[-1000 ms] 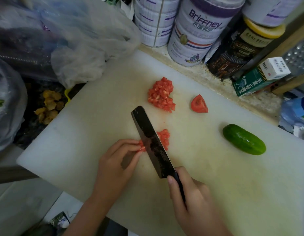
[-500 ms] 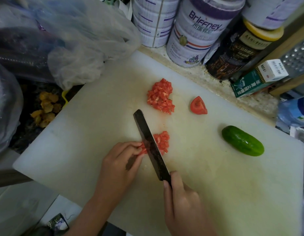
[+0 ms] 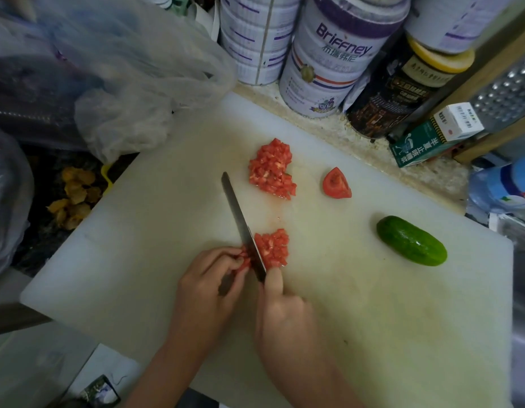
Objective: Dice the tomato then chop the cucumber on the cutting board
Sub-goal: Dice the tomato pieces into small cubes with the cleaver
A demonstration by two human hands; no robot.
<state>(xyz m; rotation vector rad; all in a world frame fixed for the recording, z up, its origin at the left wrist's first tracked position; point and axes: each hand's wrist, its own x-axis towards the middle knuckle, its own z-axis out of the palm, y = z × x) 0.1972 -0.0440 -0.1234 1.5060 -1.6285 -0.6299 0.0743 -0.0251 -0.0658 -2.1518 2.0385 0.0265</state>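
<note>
Dicing a tomato piece: the right hand (image 3: 285, 316) is gripping the knife (image 3: 240, 219), its blade standing in the tomato (image 3: 272, 248) near the front of the board (image 3: 373, 319). The left hand (image 3: 208, 284) is pinching the remnant (image 3: 244, 262), fingers (image 3: 226, 256) curled just beside the blade; tucking the tips back and cutting straight down looks advisable. A wedge (image 3: 336, 184) and the cucumber (image 3: 411, 241) are lying uncut, further right

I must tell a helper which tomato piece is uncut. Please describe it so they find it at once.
Find the big white plastic cutting board. Near its far edge, between the larger heap of diced tomato and the dark green cucumber, lies a red tomato wedge. It alone is one solid piece, not small cubes.
</note>
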